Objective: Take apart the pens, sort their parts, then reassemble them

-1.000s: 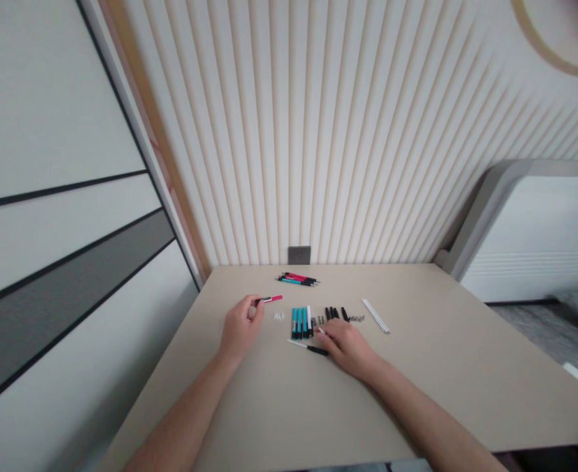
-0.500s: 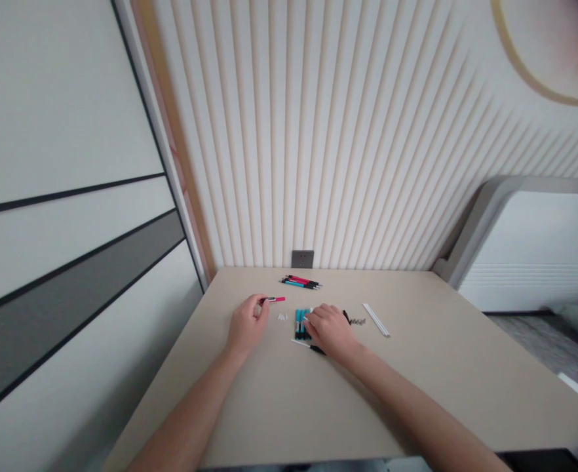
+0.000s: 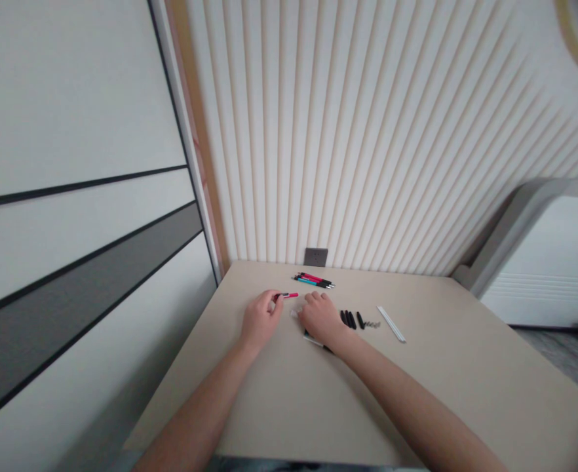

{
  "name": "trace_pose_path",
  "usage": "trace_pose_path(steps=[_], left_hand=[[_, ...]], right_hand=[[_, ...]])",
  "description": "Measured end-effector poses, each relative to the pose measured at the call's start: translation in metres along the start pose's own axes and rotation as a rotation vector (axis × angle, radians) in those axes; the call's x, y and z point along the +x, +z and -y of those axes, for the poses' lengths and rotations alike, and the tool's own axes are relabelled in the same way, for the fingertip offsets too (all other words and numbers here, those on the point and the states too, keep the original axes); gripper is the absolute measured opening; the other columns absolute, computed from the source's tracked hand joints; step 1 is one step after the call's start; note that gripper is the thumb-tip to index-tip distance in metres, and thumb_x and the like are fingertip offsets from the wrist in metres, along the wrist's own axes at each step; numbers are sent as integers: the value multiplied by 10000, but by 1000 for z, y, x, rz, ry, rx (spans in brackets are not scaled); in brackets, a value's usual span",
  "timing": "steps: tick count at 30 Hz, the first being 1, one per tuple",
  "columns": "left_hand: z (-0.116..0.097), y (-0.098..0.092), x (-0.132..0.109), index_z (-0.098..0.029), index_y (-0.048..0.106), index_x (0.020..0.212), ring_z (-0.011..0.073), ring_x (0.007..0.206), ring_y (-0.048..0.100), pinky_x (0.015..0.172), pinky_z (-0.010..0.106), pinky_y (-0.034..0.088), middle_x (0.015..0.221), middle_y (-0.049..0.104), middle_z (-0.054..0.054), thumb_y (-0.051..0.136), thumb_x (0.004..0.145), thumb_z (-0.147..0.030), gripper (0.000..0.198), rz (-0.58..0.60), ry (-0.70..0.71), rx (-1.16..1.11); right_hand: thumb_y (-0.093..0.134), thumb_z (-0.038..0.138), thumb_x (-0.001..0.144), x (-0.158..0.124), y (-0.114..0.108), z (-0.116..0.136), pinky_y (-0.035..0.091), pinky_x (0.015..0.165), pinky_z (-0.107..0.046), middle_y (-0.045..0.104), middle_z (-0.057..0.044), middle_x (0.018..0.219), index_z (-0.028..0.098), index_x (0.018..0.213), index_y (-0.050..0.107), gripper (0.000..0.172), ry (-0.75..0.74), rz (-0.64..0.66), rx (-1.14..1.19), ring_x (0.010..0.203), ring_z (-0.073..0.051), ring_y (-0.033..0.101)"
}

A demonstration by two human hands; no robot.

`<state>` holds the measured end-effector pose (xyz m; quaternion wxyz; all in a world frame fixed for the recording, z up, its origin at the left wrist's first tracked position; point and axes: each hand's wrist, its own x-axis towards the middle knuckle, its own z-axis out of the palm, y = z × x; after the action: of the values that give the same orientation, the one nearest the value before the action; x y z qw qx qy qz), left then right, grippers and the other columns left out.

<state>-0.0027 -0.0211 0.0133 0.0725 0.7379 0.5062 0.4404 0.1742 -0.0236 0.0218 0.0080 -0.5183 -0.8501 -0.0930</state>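
Observation:
My left hand (image 3: 261, 321) is closed around a pen barrel (image 3: 291, 295), red at the end that sticks out to the right and dark near the fingers. My right hand (image 3: 322, 319) hovers low or rests over the middle of the table with its fingers curled down. Small white pieces (image 3: 295, 313) show at its fingertips; whether it pinches one is hidden. Beneath this hand lie blue pen barrels, now almost fully covered. A thin white rod with a dark end (image 3: 313, 339) pokes out below the palm.
Assembled red, blue and black pens (image 3: 314, 280) lie toward the wall. Right of my right hand are several black grips (image 3: 348, 319), small springs (image 3: 372, 324) and white refill rods (image 3: 391, 324). A socket (image 3: 316, 256) sits on the ribbed wall.
My right hand has shifted left from the blue barrels toward the small white pieces, covering the barrels and uncovering the black grips. My left hand keeps the red barrel. The view has turned slightly.

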Motion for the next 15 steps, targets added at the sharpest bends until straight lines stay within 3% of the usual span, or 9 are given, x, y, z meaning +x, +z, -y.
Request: trace_pose_path(steps=[5,15], left_hand=[[0,1,0,-177,644,957,115,551,503,568,224,384,688,614,-10,463,924,-325,236,24,1,9],[-1,0,1,-185,631,946,122,563,528,579,228,391,671,595,-15,448,936,-326,232,36,14,14]], right_hand=[[515,338,939,1,2,-1,387,844,-367,652,-169,1028,112,917,722,307,33,-3,25,1020,-277,538],[478,283,960,-12,-7,-10,352,872,-358,650,-160,1020,122,929,721,293,23,-18,82,1032,-259,532]])
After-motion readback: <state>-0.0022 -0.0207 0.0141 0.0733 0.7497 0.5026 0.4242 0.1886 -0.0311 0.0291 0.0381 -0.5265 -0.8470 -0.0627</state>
